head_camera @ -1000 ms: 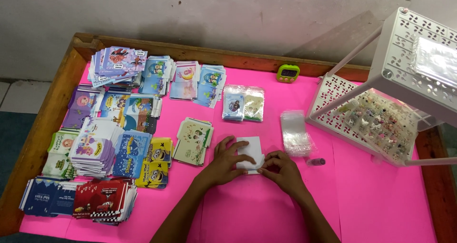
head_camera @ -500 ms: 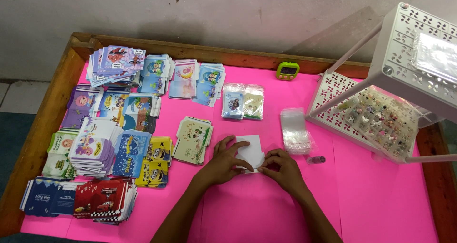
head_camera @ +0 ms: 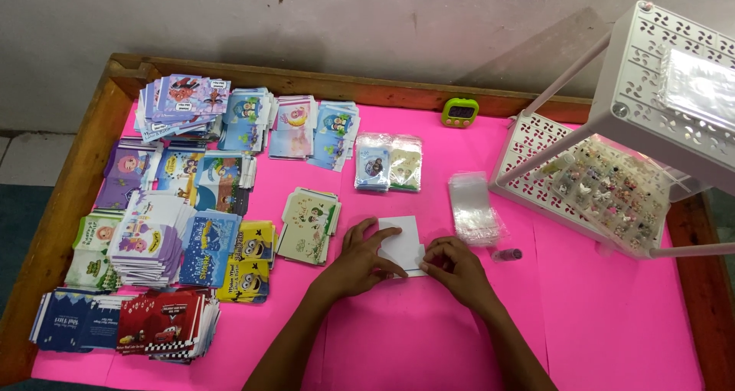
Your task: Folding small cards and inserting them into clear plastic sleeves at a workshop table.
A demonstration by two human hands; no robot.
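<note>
Both my hands rest on a small white card (head_camera: 403, 238) lying on the pink table top (head_camera: 597, 322). My left hand (head_camera: 360, 259) presses the card's left side with spread fingers. My right hand (head_camera: 457, 270) pinches its lower right corner. Just to the right lie a stack of clear plastic sleeves (head_camera: 473, 207) and a small purple-capped item (head_camera: 508, 255). A pile of cream cartoon cards (head_camera: 309, 224) sits to the left of my left hand.
Many stacks of colourful cartoon cards (head_camera: 184, 207) cover the table's left half. Two bagged card packs (head_camera: 389, 163) and a green timer (head_camera: 460, 112) lie further back. A white perforated rack (head_camera: 651, 115) with small trinkets stands at the right. A wooden rim (head_camera: 69, 200) borders the table.
My hands have shifted slightly on the white card; the view has moved a little. Nothing else has moved.
</note>
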